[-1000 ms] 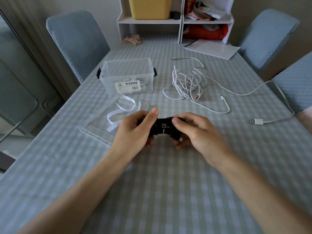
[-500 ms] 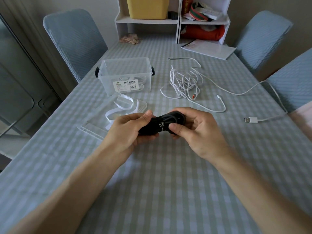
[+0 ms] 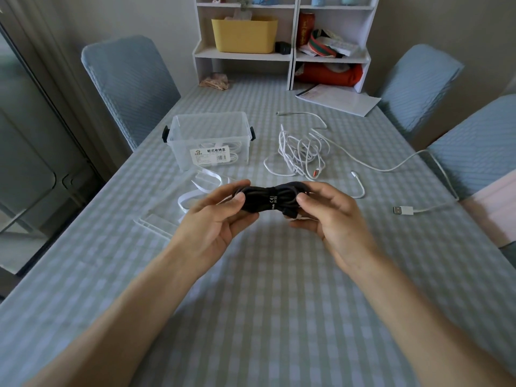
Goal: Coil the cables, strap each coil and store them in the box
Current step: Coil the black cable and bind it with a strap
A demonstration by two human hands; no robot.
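Since half a second ago the black cable coil (image 3: 269,199) has been lifted a little and turned level, so its strap now faces the camera, and the view has tipped up to show more of the shelf unit (image 3: 282,37).

The strap around the middle of the coil carries small white print with a CE mark; the rest is too small to read. The clear plastic box (image 3: 210,142) on the bench (image 3: 265,289) has a white label with Chinese characters reading 欧式收纳盒; the finer print under it cannot be made out.

The left hand (image 3: 215,216) pinches the left end of the coil between thumb and curled fingers, palm turned up. The right hand (image 3: 329,213) pinches the right end the same way, thumb in front, fingers curled behind. Both forearms reach forward from the bottom corners and meet at the coil, which is held above the bench, in front of the box.

White cable coils lie inside the box. White straps (image 3: 201,188) lie loose on the bench just in front of the box, beside a clear lid (image 3: 156,223). A tangle of white cables (image 3: 303,150) lies to the right of the box, with a USB plug (image 3: 403,210) farther right.
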